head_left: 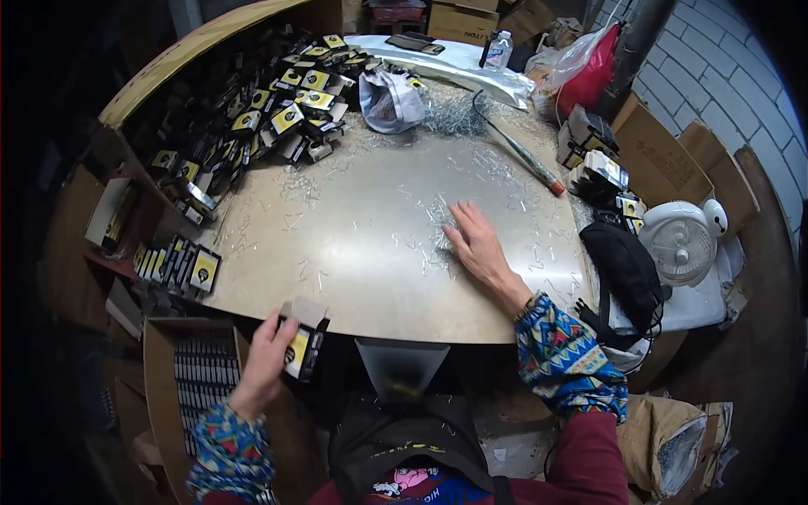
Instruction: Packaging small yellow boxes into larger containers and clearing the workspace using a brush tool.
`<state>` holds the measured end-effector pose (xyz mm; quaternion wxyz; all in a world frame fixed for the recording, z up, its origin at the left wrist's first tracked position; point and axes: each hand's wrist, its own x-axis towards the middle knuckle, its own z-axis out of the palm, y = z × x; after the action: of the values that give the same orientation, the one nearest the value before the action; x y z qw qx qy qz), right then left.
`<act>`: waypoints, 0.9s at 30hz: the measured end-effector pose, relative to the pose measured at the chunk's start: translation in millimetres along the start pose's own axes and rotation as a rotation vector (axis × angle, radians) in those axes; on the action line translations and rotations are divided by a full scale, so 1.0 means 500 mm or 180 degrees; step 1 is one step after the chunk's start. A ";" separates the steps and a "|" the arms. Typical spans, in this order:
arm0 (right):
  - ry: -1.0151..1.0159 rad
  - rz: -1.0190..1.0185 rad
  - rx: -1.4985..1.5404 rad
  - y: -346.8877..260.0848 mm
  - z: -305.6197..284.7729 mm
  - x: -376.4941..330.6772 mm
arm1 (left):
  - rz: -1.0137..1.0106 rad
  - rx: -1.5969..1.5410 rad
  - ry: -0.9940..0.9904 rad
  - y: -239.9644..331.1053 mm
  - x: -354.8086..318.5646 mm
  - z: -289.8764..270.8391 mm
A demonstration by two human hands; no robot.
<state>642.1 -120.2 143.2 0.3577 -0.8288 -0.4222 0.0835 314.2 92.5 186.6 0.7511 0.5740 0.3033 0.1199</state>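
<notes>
My left hand (268, 364) grips a small black and yellow cardboard box (299, 352) with its top flap standing up, just off the table's front edge. Over the metal tabletop (362, 194), my right hand (481, 250) is stretched out with its fingers apart, beside a small heap of thin shiny metal pins (436, 240). Whether its fingertips touch the pins I cannot tell. More pins lie scattered across the surface. At the back is a tangled pile of pins (459, 116), next to a whitish bag (391, 103).
Many black and yellow boxes (286, 118) are heaped at the back left. A row of boxes (181, 263) stands on the left edge, above a carton (158, 370) of packed boxes. A hooked metal bar (526, 156), a black pouch (623, 273) and a white fan (680, 244) lie right.
</notes>
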 end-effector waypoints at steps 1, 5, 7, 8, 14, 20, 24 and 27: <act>0.0245 -0.0245 -0.0510 -0.012 0.013 0.006 | -0.0093 -0.0297 0.0064 -0.043 -0.024 -0.004; -0.0081 -0.0609 -0.1221 -0.087 0.094 0.015 | -0.0801 -0.0588 0.0213 -0.252 -0.083 -0.037; 0.0040 -0.0702 -0.1242 -0.125 0.143 -0.021 | -0.1197 -0.0116 0.0124 -0.318 -0.100 -0.006; 0.0083 -0.0695 -0.1293 -0.144 0.161 -0.042 | -0.1320 0.0331 0.0048 -0.339 -0.110 0.015; -0.0099 -0.0588 -0.1186 -0.243 0.198 -0.193 | -0.1190 -0.0054 -0.0535 -0.404 -0.131 0.102; -0.0445 -0.0484 -0.0824 -0.304 0.154 -0.288 | -0.1372 -0.0991 -0.0186 -0.375 -0.157 0.137; -0.0509 -0.0347 0.0576 -0.323 0.076 -0.296 | -0.1134 -0.0997 -0.0160 -0.372 -0.167 0.141; -0.0592 -0.0184 0.0808 -0.310 0.066 -0.296 | -0.0955 0.0038 -0.0403 -0.374 -0.176 0.146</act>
<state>435.3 -155.0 197.7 0.4212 -0.7531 -0.4633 0.2021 256.8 -70.0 51.3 0.7748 0.5331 0.3384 -0.0317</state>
